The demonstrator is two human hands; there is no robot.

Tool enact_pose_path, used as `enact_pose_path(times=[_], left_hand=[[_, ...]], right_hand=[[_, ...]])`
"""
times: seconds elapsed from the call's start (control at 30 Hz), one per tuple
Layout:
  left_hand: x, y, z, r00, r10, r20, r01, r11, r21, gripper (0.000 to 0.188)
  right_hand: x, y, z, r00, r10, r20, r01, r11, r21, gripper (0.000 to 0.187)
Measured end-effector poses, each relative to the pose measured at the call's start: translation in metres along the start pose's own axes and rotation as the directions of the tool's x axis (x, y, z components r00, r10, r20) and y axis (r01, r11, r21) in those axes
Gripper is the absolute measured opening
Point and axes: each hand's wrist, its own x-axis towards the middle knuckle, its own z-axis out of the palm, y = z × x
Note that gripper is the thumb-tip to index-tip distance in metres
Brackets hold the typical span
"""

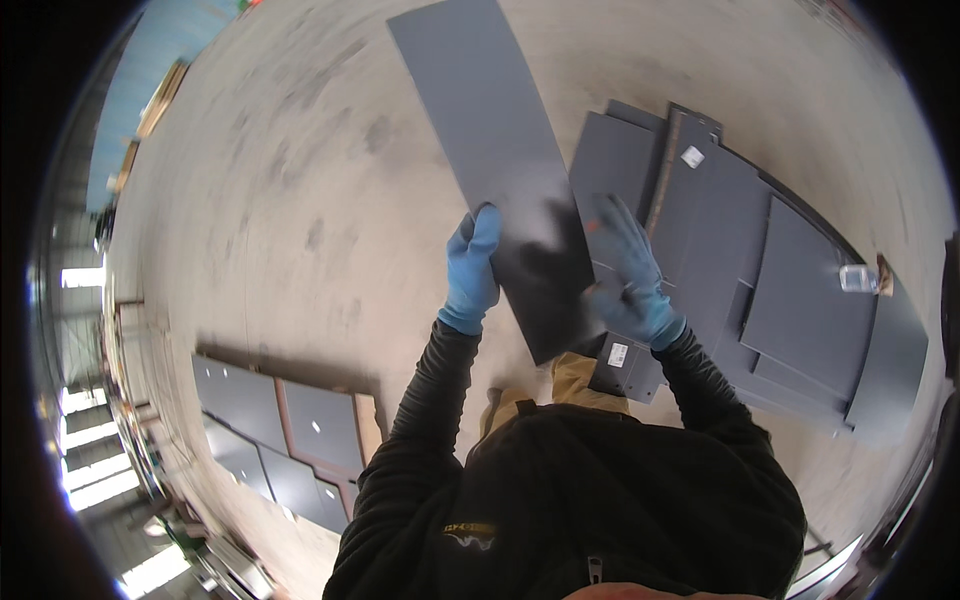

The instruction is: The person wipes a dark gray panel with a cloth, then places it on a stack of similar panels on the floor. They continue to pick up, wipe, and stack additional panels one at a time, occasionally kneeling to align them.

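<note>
A long, narrow dark grey panel (490,120) stretches away in front of me, its near end close to my body. My left hand (474,270), in a blue work glove, is closed on the panel's left edge, thumb on the top face. Beside the right edge is my right hand (632,275), gloved the same way, its fingers spread and somewhat blurred by motion. Whether it touches the panel I cannot tell. Glossy reflections of the hands show on the panel's lower part.
To the right, several dark grey panels (715,220) lie overlapping on the concrete floor (310,160), some with white labels. A clear plastic item (857,278) rests on them. At the lower left lie more grey panels (290,420). Wooden boards (162,98) stand at the far left.
</note>
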Motion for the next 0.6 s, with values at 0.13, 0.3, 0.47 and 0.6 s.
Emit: enact_pose_path(times=[0.13,0.3,0.47,0.6], left_hand=[[-0.082,0.052,-0.081,0.985,0.072,-0.159,-0.012,0.937,0.349,0.034],[-0.219,0.139,-0.178,0.964,0.044,-0.263,-0.001,0.987,0.159,0.034],[-0.349,0.206,-0.268,0.777,0.540,-0.323,-0.397,0.819,0.415,0.036],[-0.453,0.242,-0.344,0.631,0.619,-0.468,-0.335,0.761,0.555,0.042]], right_hand=[[0.053,-0.088,0.090,0.785,-0.532,0.318,0.560,0.829,0.007,0.063],[0.079,-0.200,0.203,0.512,-0.780,0.360,0.847,0.528,-0.060,0.064],[0.118,-0.331,0.316,0.405,-0.882,0.241,0.912,0.408,-0.041,0.066],[0.171,-0.398,0.382,0.505,-0.851,-0.141,0.829,0.524,-0.195,0.062]])
